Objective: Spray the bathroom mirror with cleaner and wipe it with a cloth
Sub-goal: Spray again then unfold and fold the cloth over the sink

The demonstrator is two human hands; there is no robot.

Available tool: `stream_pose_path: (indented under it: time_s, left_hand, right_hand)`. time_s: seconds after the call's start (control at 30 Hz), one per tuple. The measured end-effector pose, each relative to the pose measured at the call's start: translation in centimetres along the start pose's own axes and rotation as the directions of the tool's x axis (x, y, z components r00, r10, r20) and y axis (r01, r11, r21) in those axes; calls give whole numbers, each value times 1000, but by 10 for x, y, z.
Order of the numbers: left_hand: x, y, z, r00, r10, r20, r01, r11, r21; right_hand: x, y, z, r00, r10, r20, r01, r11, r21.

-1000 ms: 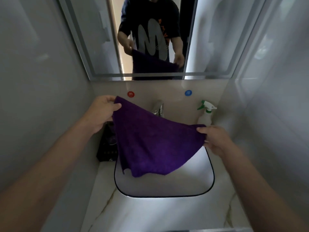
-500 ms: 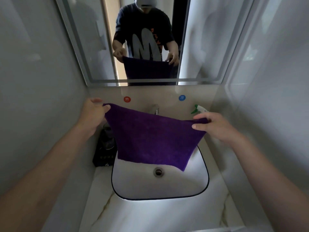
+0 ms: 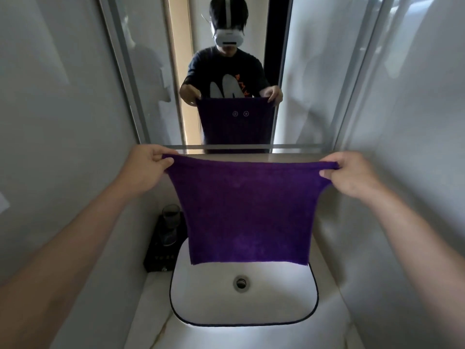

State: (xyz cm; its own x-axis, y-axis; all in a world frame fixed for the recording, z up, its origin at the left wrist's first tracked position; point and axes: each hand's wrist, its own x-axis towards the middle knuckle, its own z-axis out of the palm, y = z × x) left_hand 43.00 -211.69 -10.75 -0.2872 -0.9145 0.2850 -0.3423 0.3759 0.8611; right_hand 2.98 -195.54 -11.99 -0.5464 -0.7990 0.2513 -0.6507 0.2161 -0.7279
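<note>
A purple cloth (image 3: 247,210) hangs flat and stretched out above the sink, just below the mirror's lower edge. My left hand (image 3: 144,170) pinches its top left corner and my right hand (image 3: 352,173) pinches its top right corner. The bathroom mirror (image 3: 314,71) fills the wall ahead and reflects a person holding the cloth up. The spray bottle is hidden behind the cloth.
A white sink (image 3: 201,306) with a dark rim and a central drain (image 3: 240,283) sits below the cloth in a marble counter (image 3: 334,321). A black box with a dark glass (image 3: 167,238) stands at the sink's left. Grey walls close in on both sides.
Both hands have lifted the cloth and pulled it taut and level; it now hangs square, covering the tap and the spray bottle. The view has tilted up toward the mirror.
</note>
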Motion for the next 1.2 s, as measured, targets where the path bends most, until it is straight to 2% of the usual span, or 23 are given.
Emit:
stream_pose_path:
  time_s: [0.2, 0.3, 0.37, 0.47, 0.57, 0.7, 0.8, 0.9, 0.97, 1.1, 1.2]
  left_hand:
    - [7, 23, 1, 991, 88, -97, -69, 980, 188]
    - [14, 39, -1, 980, 169, -108, -130, 944, 305]
    - [20, 47, -5, 983, 164, -84, -129, 939, 319]
    - [26, 55, -9, 999, 33, 16, -33, 998, 45]
    - [31, 63, -15, 996, -63, 66, 77, 969, -234]
    - [32, 72, -19, 989, -114, 94, 141, 917, -372]
    - [30, 75, -16, 974, -194, 118, 227, 830, -509]
    - [28, 78, -11, 955, -256, 148, 293, 757, -583]
    - [25, 82, -7, 949, -258, 180, 314, 738, -598]
    - [16, 96, 6, 946, -172, 273, 306, 750, -586]
    - [9, 110, 18, 946, -79, 315, 251, 795, -553]
  right_hand:
    - [25, -2, -24, 1000, -6, -14, 8, 995, 97]
    - [33, -3, -35, 1000, -14, -11, 15, 994, 104]
    - [37, -6, -43, 1000, -30, 1, 30, 992, 120]
    - [41, -13, -61, 996, -60, 61, 48, 982, 181]
    - [39, -21, -75, 984, -75, 163, 24, 956, 293]
    - [35, -30, -81, 973, -59, 225, -57, 879, 473]
    - [30, -32, -78, 963, -82, 256, -102, 770, 630]
    - [23, -37, -72, 948, -141, 284, -132, 637, 759]
    - [17, -43, -66, 942, -165, 292, -145, 584, 799]
    - [3, -63, -59, 912, -194, 362, -196, 571, 797]
    - [-10, -81, -58, 857, -238, 457, -274, 540, 796]
